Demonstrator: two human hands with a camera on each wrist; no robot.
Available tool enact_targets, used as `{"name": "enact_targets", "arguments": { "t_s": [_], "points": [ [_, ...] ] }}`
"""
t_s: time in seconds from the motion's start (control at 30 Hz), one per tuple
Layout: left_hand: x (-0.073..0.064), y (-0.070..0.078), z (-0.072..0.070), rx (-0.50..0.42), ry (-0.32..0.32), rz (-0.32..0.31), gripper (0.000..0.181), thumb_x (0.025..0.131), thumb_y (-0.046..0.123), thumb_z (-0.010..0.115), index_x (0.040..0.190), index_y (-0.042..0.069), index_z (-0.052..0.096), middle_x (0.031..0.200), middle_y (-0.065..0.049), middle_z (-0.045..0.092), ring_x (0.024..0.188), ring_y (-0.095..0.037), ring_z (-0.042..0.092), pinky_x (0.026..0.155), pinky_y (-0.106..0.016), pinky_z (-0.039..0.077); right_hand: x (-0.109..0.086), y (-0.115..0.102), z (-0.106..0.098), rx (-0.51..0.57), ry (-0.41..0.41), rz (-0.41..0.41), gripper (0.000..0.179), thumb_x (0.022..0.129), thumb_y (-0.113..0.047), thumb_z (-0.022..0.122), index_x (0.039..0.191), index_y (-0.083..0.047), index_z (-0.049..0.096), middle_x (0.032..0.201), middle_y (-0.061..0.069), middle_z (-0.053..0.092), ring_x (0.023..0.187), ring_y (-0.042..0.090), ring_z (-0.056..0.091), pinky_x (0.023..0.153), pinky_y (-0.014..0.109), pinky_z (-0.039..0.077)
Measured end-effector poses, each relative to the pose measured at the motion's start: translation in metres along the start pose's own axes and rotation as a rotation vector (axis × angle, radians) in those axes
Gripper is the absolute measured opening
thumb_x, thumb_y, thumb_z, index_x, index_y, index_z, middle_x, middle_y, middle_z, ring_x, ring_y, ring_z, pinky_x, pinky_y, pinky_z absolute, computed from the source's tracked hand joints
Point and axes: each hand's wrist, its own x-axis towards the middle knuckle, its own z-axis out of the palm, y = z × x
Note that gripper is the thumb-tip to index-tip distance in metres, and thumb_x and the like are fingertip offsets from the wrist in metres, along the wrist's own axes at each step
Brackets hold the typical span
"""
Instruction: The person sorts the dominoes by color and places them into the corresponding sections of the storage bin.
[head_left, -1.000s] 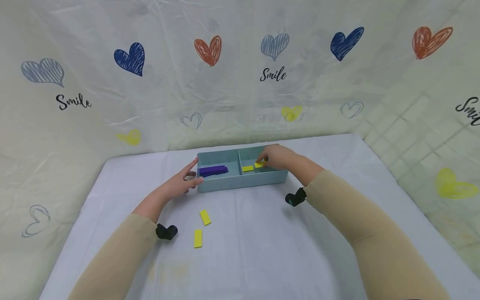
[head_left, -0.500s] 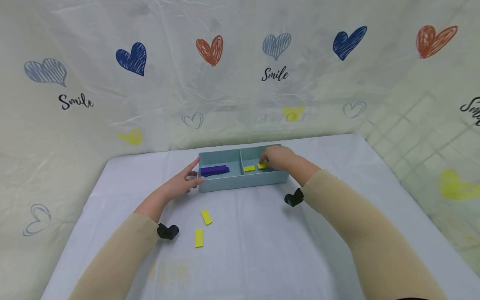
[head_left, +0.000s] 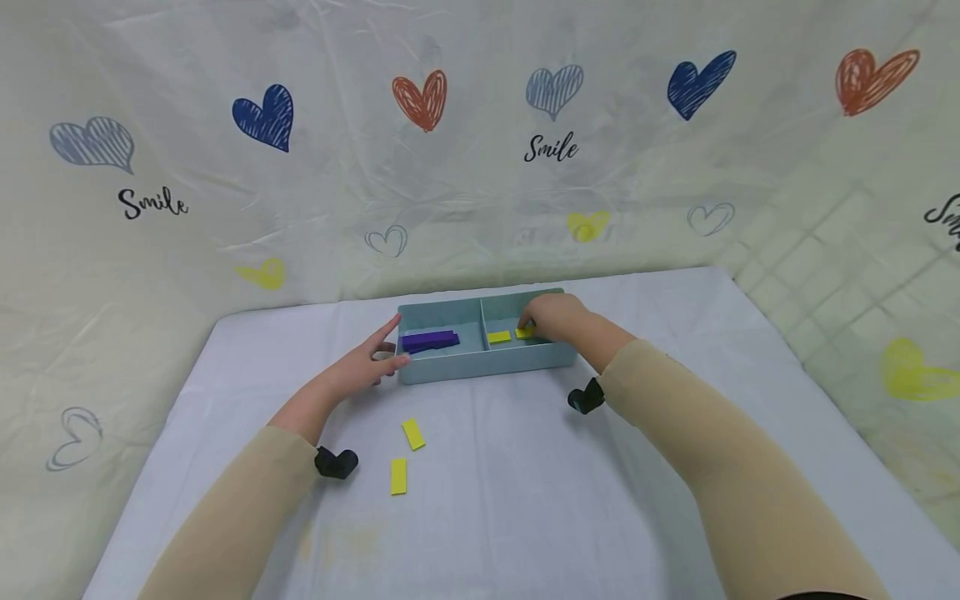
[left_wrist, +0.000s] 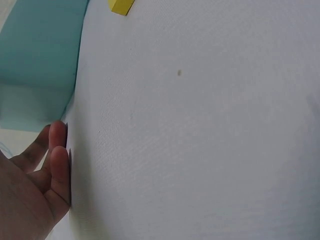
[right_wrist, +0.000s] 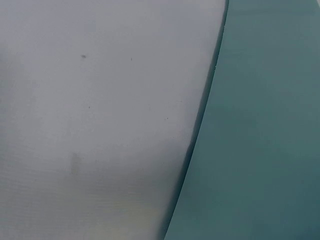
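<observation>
A pale blue-green box [head_left: 487, 360] with a divider stands at the back of the table. My left hand [head_left: 360, 367] rests at its left end, index finger straight along the end wall and thumb at the front corner. In the left wrist view, the lower fingers [left_wrist: 60, 170] lie bent beside the box's corner. My right hand [head_left: 558, 317] reaches into the right compartment, fingertips pinching a small yellow block [head_left: 524, 332] at the compartment's bottom. Left of it lies another yellow block [head_left: 498, 337]. Purple blocks [head_left: 429, 340] lie together in the left compartment. The right wrist view shows no fingers.
On the white cloth in front of the box lie two yellow blocks, one slanted [head_left: 413, 434] and one nearer the front [head_left: 398, 477]. Behind the table hangs a pale sheet [head_left: 465, 183] printed with hearts. Each sleeve has a black wrist camera [head_left: 586, 397].
My right hand has lowered the yellow block slightly and set it down in the right compartment, staying at it. The left hand has kept its place. The head view has shifted slightly.
</observation>
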Motion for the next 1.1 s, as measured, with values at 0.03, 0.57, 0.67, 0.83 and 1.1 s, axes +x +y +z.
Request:
{"name": "enact_targets", "arguments": {
  "t_s": [0.03,0.57,0.67,0.83,1.1],
  "points": [
    [0.0,0.0,0.0,0.0,0.0,0.001,0.083,0.098,0.047,0.058,0.154,0.053,-0.002,0.155,-0.018,0.034,0.12,-0.032,0.056,0.1,-0.051,0.045,-0.001,0.0,0.0,0.001,0.002,-0.002,0.027,0.096,-0.019,0.065,0.123,-0.018,0.073,0.122,0.003,0.068,0.111,0.022,0.062,0.091,0.042,0.051],
    [-0.004,0.004,0.0,0.008,-0.007,-0.002,0.084,0.099,0.047,0.057,0.157,0.047,-0.004,0.155,-0.02,0.033,0.121,-0.034,0.055,0.1,-0.052,0.045,-0.002,0.007,-0.002,0.18,0.032,0.006,0.032,0.097,-0.02,0.065,0.128,-0.017,0.068,0.127,0.007,0.064,0.119,0.027,0.057,0.098,0.045,0.047],
    [-0.004,0.004,0.0,0.009,-0.006,0.002,0.084,0.099,0.047,0.057,0.157,0.046,-0.003,0.154,-0.021,0.032,0.121,-0.034,0.055,0.1,-0.052,0.045,-0.006,0.007,-0.004,0.213,0.059,0.003,0.032,0.096,-0.021,0.067,0.128,-0.016,0.069,0.129,0.006,0.063,0.121,0.027,0.056,0.099,0.046,0.046],
    [-0.004,0.005,0.001,0.012,-0.001,-0.006,0.085,0.098,0.048,0.058,0.157,0.047,-0.004,0.154,-0.02,0.033,0.12,-0.034,0.056,0.1,-0.052,0.045,-0.017,0.007,-0.008,0.271,0.11,-0.014,0.033,0.096,-0.023,0.068,0.127,-0.014,0.069,0.13,0.006,0.062,0.121,0.028,0.056,0.099,0.045,0.046],
    [-0.004,0.005,0.002,0.016,0.006,-0.009,0.084,0.098,0.048,0.058,0.155,0.05,-0.003,0.155,-0.019,0.033,0.12,-0.033,0.056,0.1,-0.052,0.045,-0.04,0.002,-0.016,0.383,0.183,-0.016,0.035,0.094,-0.025,0.07,0.127,-0.014,0.069,0.117,0.004,0.066,0.1,0.023,0.061,0.083,0.04,0.05]
  ]
}}
